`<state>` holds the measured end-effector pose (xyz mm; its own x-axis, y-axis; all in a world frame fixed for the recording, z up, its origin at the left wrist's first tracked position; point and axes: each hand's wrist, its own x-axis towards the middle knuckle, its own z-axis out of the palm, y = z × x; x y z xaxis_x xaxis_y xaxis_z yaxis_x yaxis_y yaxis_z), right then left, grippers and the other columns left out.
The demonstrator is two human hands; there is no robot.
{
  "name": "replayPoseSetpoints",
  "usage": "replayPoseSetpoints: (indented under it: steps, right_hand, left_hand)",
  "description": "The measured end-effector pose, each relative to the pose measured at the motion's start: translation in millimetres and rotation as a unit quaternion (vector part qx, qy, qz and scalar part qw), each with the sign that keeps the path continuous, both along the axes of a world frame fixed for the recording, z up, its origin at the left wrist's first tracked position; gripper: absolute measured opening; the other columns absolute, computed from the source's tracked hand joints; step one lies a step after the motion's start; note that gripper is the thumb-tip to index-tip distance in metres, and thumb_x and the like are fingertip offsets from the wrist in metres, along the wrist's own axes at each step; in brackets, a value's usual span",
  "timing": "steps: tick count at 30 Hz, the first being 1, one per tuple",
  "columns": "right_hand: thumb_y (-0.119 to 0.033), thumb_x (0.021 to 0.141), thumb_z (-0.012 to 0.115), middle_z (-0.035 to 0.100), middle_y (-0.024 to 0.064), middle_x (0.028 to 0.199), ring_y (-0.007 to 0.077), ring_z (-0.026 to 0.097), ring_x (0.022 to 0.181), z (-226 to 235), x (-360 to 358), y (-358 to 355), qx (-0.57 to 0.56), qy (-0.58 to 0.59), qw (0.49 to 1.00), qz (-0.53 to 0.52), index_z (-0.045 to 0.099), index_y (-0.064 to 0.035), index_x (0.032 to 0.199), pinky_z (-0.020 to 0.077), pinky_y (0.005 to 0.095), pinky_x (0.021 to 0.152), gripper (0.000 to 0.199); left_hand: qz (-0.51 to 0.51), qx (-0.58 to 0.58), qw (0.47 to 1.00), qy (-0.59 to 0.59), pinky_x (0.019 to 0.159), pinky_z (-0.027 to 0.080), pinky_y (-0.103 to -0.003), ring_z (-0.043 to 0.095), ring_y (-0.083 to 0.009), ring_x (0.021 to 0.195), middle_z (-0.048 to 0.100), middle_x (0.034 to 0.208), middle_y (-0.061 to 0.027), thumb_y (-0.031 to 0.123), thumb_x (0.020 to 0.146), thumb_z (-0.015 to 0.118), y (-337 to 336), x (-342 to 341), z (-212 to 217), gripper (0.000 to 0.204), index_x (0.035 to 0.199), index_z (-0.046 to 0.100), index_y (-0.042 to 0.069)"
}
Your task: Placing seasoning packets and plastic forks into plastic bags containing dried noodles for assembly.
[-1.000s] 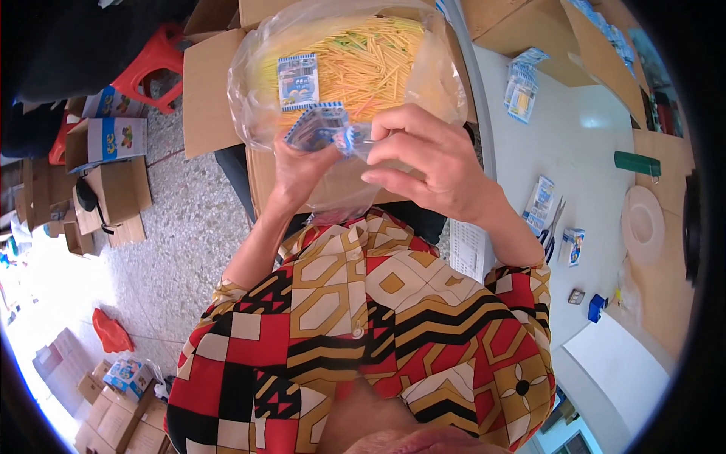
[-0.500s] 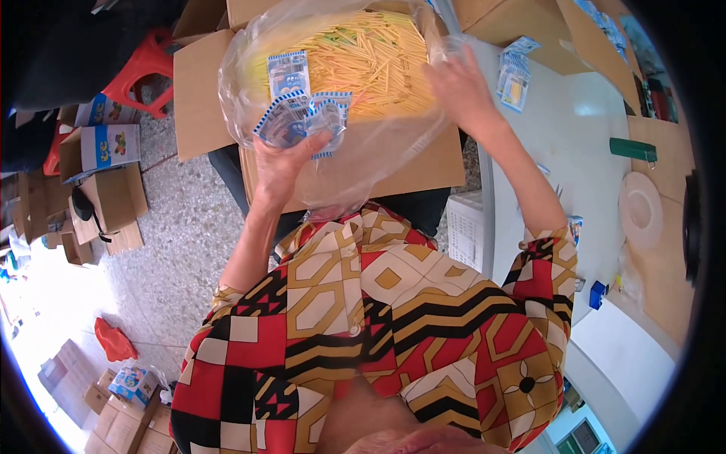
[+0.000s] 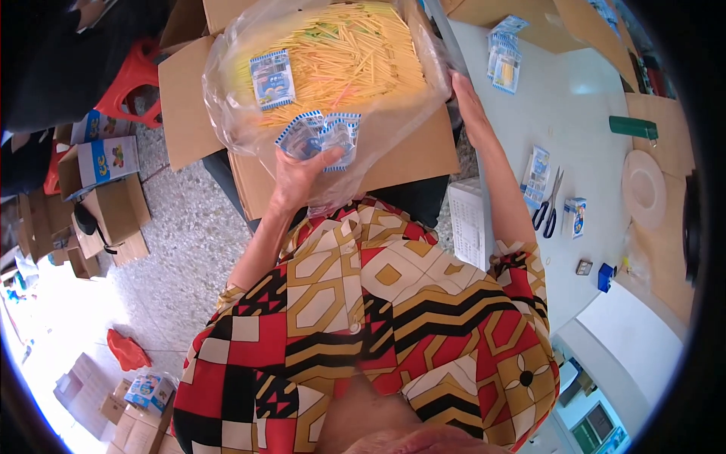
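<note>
My left hand (image 3: 300, 180) is closed around a couple of small blue-and-white printed packets (image 3: 342, 138), partly see-through, above the near edge of an open carton (image 3: 412, 157). A clear plastic liner (image 3: 227, 98) drapes over the carton's rim. Inside it lies a heap of thin, pale yellow sticks (image 3: 363, 57), a few tinged green or pink. Another such packet (image 3: 271, 79) rests on the sticks at the left. Beside the carton's right side, next to the table edge, is my right hand (image 3: 470, 110), its visible fingers stretched along the liner; some fingers are hidden.
On the white table (image 3: 582, 129) at right lie more packets (image 3: 504, 64), scissors (image 3: 550, 208), a green holder (image 3: 634, 127) and a round pale disc (image 3: 643, 189). Cartons (image 3: 113, 204) and a red stool (image 3: 128, 94) stand on the left floor.
My right hand has moved from over the sticks out to the carton's right side. My left hand, still holding packets, has shifted slightly right and down. The view has shifted a little.
</note>
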<state>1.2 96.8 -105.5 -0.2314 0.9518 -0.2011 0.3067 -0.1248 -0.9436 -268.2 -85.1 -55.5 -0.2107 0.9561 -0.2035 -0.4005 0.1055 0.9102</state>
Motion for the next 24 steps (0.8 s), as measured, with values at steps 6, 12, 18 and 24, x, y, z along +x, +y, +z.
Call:
replayPoseSetpoints:
  steps: [6, 12, 18, 24]
  right_hand:
    - [-0.048, 0.091, 0.042, 0.049, 0.0088, 0.121, 0.0169, 0.046, 0.111, -20.3, -2.4, -2.4, -0.197, 0.194, 0.957, -0.084, 0.044, -0.0043, 0.125, 0.0385, 0.03, 0.091, 0.055]
    - [-0.019, 0.089, 0.052, 0.059, 0.007, 0.099, 0.0136, 0.055, 0.083, -41.1, 1.8, -19.2, 0.005, 0.06, 0.976, -0.21, 0.058, -0.0024, 0.109, 0.0454, 0.0255, 0.072, 0.027]
    - [-0.004, 0.084, 0.054, 0.061, 0.003, 0.092, 0.0094, 0.055, 0.083, -44.5, 27.2, -48.3, 0.048, 0.09, 0.978, -0.182, 0.058, -0.0006, 0.105, 0.0444, 0.0231, 0.072, 0.022]
    - [-0.004, 0.083, 0.056, 0.062, 0.0023, 0.079, 0.0066, 0.054, 0.07, -40.9, 27.6, -38.1, 0.041, 0.038, 0.997, -0.052, 0.062, 0.0022, 0.094, 0.0427, 0.0203, 0.062, 0.014]
  left_hand:
    - [-0.012, -0.01, 1.0, 0.006, 0.076, 0.049, -0.028, 0.058, -0.011, 0.083, 0.063, 0.093, -0.0042, 0.0, 0.07, 0.072, -1.6, 13.2, -6.5, 0.036, 0.103, 0.058, 0.0]
    - [-0.05, -0.038, 0.997, 0.051, 0.078, 0.05, -0.031, 0.06, -0.0157, 0.087, 0.062, 0.097, -0.0064, -0.002, 0.068, 0.072, -2.7, 13.2, -18.9, 0.043, 0.107, 0.054, 0.002]
    - [-0.047, -0.041, 0.997, 0.035, 0.077, 0.05, -0.03, 0.06, -0.0149, 0.085, 0.062, 0.095, -0.0054, -0.002, 0.068, 0.072, 3.9, 19.4, -17.5, 0.041, 0.105, 0.055, 0.002]
    - [-0.054, -0.037, 0.997, 0.045, 0.078, 0.05, -0.03, 0.06, -0.0153, 0.085, 0.063, 0.094, -0.0055, -0.003, 0.067, 0.072, 5.7, 23.3, -23.2, 0.041, 0.105, 0.056, 0.002]
